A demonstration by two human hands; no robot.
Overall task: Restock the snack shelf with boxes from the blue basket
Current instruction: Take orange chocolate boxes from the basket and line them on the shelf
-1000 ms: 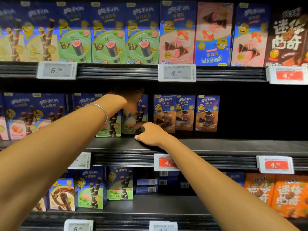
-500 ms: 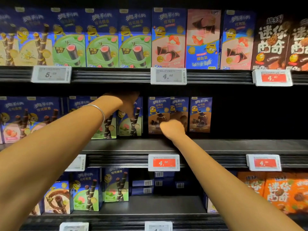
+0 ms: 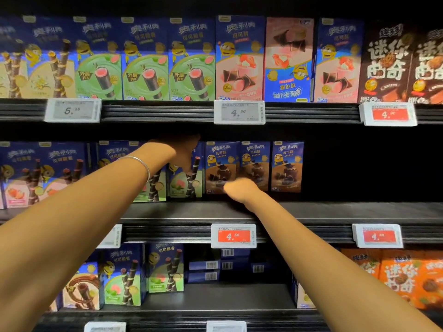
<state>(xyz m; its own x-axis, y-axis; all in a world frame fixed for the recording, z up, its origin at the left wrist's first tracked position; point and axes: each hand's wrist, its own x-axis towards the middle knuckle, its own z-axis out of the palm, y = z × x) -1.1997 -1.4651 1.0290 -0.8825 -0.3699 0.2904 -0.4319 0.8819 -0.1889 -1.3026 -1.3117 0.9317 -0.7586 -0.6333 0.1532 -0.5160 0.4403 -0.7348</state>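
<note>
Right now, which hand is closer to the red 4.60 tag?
Right. The right hand is just above the tag, by the brown boxes. The left hand is higher up and off to the left, at a green box.

Noted on middle snack shelf [image 3: 335,210], set well back from front lip: three upright blue boxes [image 3: 287,166] with brown fronts, side by side, faces forward. Just left of them, green-fronted box [image 3: 184,185] with wafer-stick print, upright, left hand [image 3: 182,152] over its top edge; grip lost in shadow. Right hand [image 3: 239,189] curled against lower fronts of leftmost two brown ones; contact blurred.
</note>
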